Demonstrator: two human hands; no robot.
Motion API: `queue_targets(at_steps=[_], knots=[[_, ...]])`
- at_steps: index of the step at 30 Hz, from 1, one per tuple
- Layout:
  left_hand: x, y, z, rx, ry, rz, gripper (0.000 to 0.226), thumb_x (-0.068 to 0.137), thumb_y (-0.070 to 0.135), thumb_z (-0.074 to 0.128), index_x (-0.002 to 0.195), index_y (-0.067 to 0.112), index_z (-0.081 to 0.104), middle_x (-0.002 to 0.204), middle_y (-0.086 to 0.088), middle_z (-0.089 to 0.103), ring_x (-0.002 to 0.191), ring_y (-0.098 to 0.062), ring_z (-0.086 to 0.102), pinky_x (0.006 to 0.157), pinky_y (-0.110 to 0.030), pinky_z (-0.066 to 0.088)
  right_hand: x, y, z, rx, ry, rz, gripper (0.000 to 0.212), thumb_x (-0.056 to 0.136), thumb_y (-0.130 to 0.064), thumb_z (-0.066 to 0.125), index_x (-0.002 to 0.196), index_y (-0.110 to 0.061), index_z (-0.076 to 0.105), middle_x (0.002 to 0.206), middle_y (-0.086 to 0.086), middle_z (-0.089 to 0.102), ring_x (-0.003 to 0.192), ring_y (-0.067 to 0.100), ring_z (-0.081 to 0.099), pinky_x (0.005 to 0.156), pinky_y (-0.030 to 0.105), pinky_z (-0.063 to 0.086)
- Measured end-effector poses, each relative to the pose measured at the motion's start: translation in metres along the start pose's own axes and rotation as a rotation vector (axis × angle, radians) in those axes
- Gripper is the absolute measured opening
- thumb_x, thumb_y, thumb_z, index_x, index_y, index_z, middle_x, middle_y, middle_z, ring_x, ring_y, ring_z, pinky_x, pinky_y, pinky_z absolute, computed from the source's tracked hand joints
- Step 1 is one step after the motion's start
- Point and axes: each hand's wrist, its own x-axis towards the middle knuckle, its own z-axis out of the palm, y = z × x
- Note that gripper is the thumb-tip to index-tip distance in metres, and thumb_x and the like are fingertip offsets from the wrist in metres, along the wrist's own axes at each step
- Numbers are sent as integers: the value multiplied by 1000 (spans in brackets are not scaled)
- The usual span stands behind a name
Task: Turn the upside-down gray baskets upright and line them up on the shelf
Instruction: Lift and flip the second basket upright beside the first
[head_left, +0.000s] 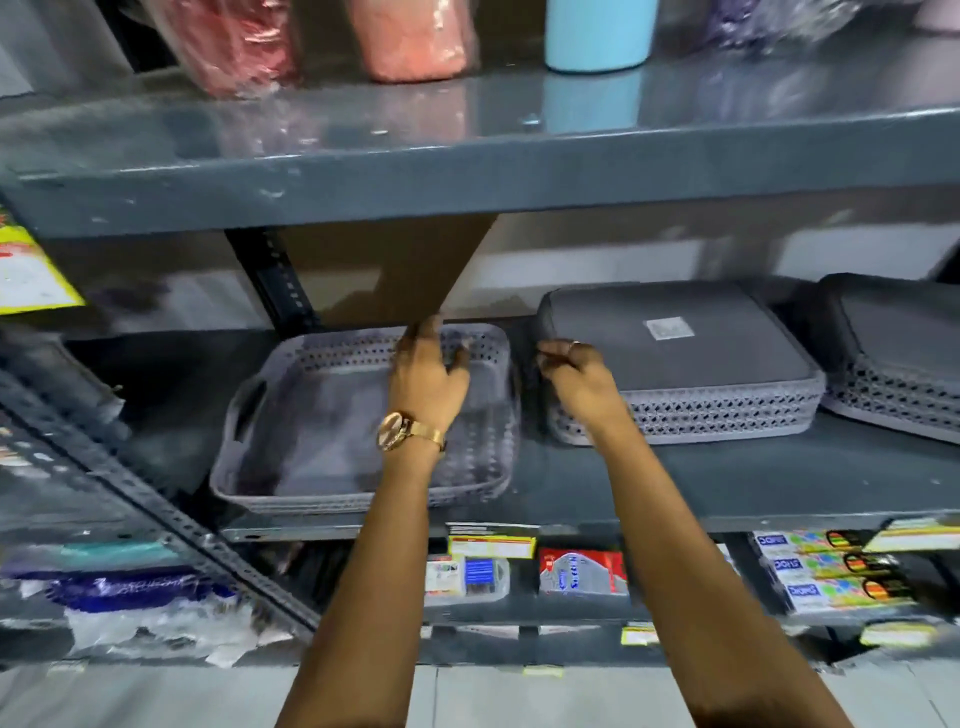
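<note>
From the head camera, the gray baskets look like light, thin plastic with perforated lattice walls: stiff enough to keep their shape, a little springy at the rim, not fragile, and easy to hook through the holes or the cut-out handles. The upright basket (332, 426) sits on the shelf (675, 488) directly under the left hand (428, 379), whose fingers (421, 338) are spread loosely over its far wall, touching or hovering just above it; I cannot tell whether they grip. Just right of that hand, the right hand (576, 382) meets the near left corner of an upside-down basket (680, 358), fingers curled partly closed around its rounded edge, seemingly taking hold. The best grip is probably that rim corner or the short side wall, for tipping it over. Another inverted basket (904, 358) lies further right, beyond both hands.
</note>
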Motion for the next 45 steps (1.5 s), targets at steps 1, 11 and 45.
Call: queue_targets(at_steps=[1,11,45], knots=[[-1,20,13,-72,-12,11,42,90,17,61,130,5,55,128,-21,61,120,-37,54,98,-39,43,3,-3,-17,24,17,-26,36,88,5,44,117,-1,65,113,13,67,100,21,59,87,28,48],[2,110,137,4,-327,-334,53,88,48,50,118,6,61,127,-19,59,116,-40,55,99,-45,48,64,43,-210,-401,281,53,30,87,-30,61,100,-5,70,114,21,67,110,36,60,88,36,47],[-37,98,75,-817,-66,-830,89,83,80,21,124,9,56,112,-11,63,100,-36,63,93,-49,50,21,71,-310,544,104,325,75,76,-75,46,118,-15,64,117,10,69,112,30,62,105,48,42]])
